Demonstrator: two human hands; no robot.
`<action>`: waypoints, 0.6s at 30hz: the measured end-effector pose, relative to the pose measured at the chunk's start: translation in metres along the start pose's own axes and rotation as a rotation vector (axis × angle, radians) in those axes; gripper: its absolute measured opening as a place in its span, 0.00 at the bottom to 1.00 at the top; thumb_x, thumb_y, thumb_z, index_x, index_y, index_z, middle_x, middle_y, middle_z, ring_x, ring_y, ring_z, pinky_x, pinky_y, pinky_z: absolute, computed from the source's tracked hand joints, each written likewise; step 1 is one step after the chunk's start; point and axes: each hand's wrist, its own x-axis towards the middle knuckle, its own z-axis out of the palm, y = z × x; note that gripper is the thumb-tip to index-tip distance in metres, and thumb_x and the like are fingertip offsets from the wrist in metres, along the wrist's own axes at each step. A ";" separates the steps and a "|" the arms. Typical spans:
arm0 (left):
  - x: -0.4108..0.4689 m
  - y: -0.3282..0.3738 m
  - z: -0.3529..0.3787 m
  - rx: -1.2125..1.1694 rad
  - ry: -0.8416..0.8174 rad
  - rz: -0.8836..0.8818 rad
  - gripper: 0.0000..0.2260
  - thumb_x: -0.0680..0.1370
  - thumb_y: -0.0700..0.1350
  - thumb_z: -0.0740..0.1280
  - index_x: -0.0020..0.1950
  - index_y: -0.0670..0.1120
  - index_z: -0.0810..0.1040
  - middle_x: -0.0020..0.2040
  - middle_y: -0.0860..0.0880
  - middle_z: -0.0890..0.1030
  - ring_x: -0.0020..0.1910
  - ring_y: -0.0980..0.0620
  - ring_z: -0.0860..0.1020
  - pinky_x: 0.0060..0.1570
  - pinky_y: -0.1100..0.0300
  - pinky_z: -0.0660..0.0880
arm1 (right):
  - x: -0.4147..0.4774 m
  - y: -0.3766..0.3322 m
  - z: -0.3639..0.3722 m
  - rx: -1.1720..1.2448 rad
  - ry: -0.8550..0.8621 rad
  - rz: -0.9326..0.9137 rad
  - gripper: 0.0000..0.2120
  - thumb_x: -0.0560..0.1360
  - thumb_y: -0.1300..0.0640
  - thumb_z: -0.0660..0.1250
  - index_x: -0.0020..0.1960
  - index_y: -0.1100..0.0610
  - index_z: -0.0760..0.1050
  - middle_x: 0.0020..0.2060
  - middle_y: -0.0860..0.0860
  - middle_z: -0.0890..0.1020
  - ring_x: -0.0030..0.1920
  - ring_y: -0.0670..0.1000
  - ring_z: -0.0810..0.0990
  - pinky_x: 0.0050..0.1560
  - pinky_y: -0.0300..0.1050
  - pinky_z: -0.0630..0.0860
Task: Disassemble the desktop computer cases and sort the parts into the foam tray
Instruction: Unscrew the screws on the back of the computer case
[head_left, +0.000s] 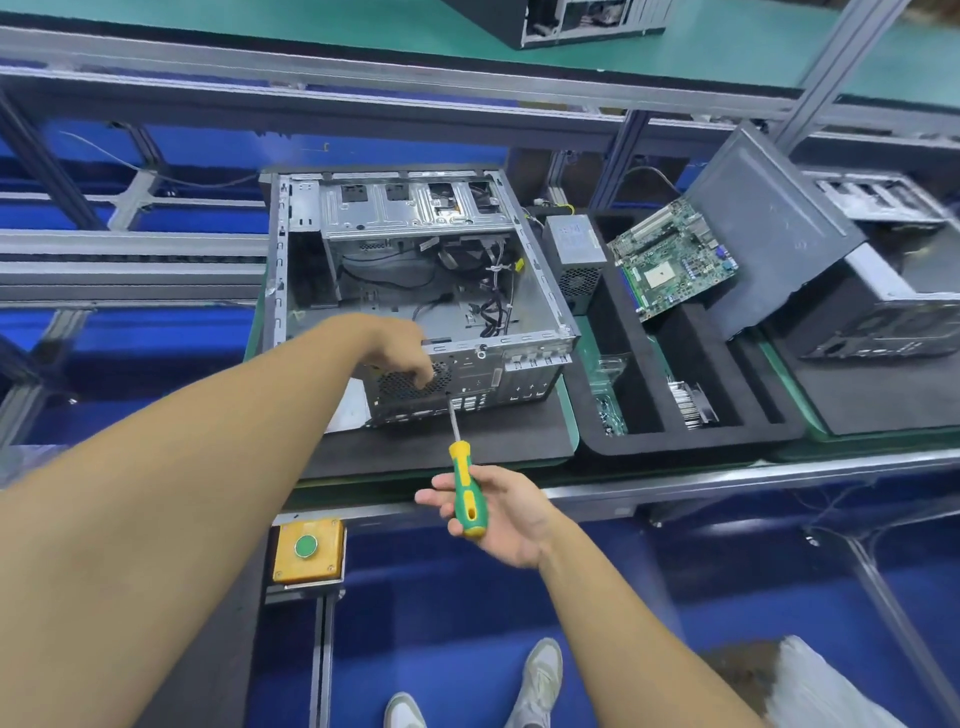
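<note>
Computer case, screwdriver at its rear

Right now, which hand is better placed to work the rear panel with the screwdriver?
Right. The right hand holds the screwdriver, tip at the case's rear panel; the fingers of the left hand curl at the fan grille.

Bare arms, bare hands and pale sneakers

The left forearm and right forearm are uncovered along all that shows of them. The left hand and right hand are bare too. On the feet are low sneakers in light grey and off-white. The right shoe shows a rounded toe, a paler sole rim and a lace area down its middle. The left shoe is cut by the bottom edge, so only its front part shows.
</note>
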 end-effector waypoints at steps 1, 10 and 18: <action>0.000 0.000 0.000 0.000 0.000 -0.007 0.17 0.70 0.50 0.72 0.52 0.41 0.75 0.51 0.46 0.75 0.48 0.44 0.74 0.48 0.53 0.70 | 0.000 0.003 0.000 0.015 -0.009 -0.028 0.17 0.83 0.55 0.58 0.61 0.68 0.74 0.57 0.67 0.82 0.39 0.53 0.78 0.36 0.44 0.77; -0.002 0.003 0.000 -0.013 -0.012 -0.047 0.09 0.67 0.48 0.72 0.39 0.44 0.76 0.41 0.48 0.74 0.38 0.48 0.72 0.36 0.57 0.66 | -0.002 0.023 0.027 -1.045 0.700 -0.376 0.08 0.82 0.50 0.61 0.47 0.53 0.68 0.37 0.48 0.76 0.37 0.54 0.73 0.37 0.46 0.68; -0.002 0.002 0.002 -0.024 0.008 -0.036 0.10 0.67 0.49 0.71 0.39 0.44 0.76 0.42 0.48 0.75 0.38 0.47 0.72 0.38 0.56 0.66 | 0.010 0.033 0.024 -0.804 0.641 -0.394 0.08 0.81 0.49 0.63 0.52 0.51 0.65 0.40 0.51 0.74 0.31 0.52 0.73 0.26 0.45 0.72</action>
